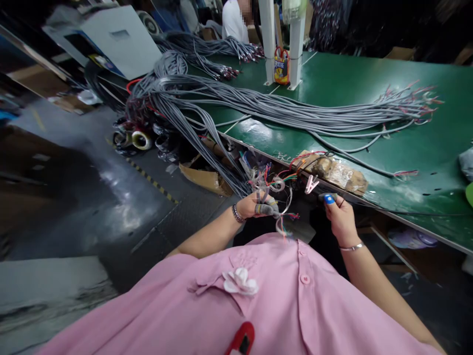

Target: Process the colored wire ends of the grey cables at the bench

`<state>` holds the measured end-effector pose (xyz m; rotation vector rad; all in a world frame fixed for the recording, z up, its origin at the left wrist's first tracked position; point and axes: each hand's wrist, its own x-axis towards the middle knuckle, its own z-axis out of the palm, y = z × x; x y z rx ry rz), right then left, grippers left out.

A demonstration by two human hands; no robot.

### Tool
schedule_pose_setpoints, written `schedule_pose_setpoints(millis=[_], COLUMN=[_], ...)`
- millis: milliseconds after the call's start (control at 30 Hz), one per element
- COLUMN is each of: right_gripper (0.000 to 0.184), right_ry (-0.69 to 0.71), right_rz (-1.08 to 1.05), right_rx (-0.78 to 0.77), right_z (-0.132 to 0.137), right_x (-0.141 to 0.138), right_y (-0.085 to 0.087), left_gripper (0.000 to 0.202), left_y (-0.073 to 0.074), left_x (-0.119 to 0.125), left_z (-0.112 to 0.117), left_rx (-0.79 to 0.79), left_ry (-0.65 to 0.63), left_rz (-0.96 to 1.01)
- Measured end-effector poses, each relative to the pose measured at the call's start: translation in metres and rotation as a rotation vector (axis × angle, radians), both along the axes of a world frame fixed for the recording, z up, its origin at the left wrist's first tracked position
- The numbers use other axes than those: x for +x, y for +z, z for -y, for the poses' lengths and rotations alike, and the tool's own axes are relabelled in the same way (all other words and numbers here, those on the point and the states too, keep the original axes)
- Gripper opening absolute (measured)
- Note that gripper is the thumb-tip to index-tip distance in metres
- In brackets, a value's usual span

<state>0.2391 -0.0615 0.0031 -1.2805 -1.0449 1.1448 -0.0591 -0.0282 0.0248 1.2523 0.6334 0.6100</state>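
My left hand [260, 204], with grey finger covers and a metal watch band at the wrist, is closed around a grey cable. The stripped end of that cable fans out into thin coloured wires [284, 224] in front of my shirt. My right hand [338, 212] is held near the table edge, its thumb wrapped in blue and pressed towards the fingers. Whatever lies in that pinch, if anything, is too small to make out. Between the hands, a pink clothes peg [311, 184] sits at the table edge beside a taped wooden block [332, 172].
A long bundle of grey cables [281, 109] with frayed ends lies across the green table [388, 74]. More cables hang over the near edge above a cardboard box [205, 175]. A white machine [118, 42] stands back left. Another person [235, 22] is behind the table.
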Motion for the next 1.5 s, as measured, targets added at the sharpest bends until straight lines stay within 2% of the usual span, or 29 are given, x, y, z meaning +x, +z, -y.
schedule_pose_setpoints(millis=[67,133,233,367,500,633,767,867,1033,1200,1500], right_gripper=[0.039,0.047,0.055,0.054,0.051,0.052,0.044,0.047,0.052,0.055,0.054], right_ry=[0.038,0.111,0.194,0.269,0.227,0.239,0.186,0.121,0.086,0.132,0.106], right_rz=[-0.203,-0.321,-0.421,-0.479,-0.463,-0.517,-0.655,-0.69,-0.684,-0.63,-0.637], right_rx=[-0.142,-0.206,-0.249,-0.24,-0.197,-0.232,-0.264,-0.295,-0.308,-0.283,-0.29], right_z=[-0.003,-0.009,-0.023,-0.041,-0.048,-0.05,-0.052,-0.052,-0.051,-0.05,-0.047], right_x=[-0.003,-0.009,-0.021,-0.031,-0.033,-0.038,-0.045,-0.048,-0.051,-0.051,-0.05], right_y=[-0.008,-0.007,0.003,0.014,0.01,0.006,0.011,0.017,0.022,0.025,0.02], left_gripper=[0.043,0.042,0.041,0.042,0.042,0.043,0.045,0.047,0.046,0.045,0.045], left_y=[0.004,0.009,0.013,0.014,0.01,0.005,0.0,-0.003,-0.004,-0.004,-0.012], left_x=[0.003,0.01,0.024,0.041,0.049,0.054,0.058,0.061,0.061,0.062,0.064], left_z=[-0.007,-0.013,-0.021,-0.031,-0.04,-0.046,-0.049,-0.05,-0.052,-0.052,-0.05], left_rx=[0.084,0.142,0.172,0.174,0.179,0.163,0.136,0.124,0.129,0.135,0.121], left_ry=[0.081,0.147,0.199,0.175,0.153,0.118,0.086,0.079,0.057,0.041,-0.009], left_rz=[-0.005,-0.003,-0.023,-0.04,-0.038,-0.06,-0.081,-0.084,-0.099,-0.086,-0.097])
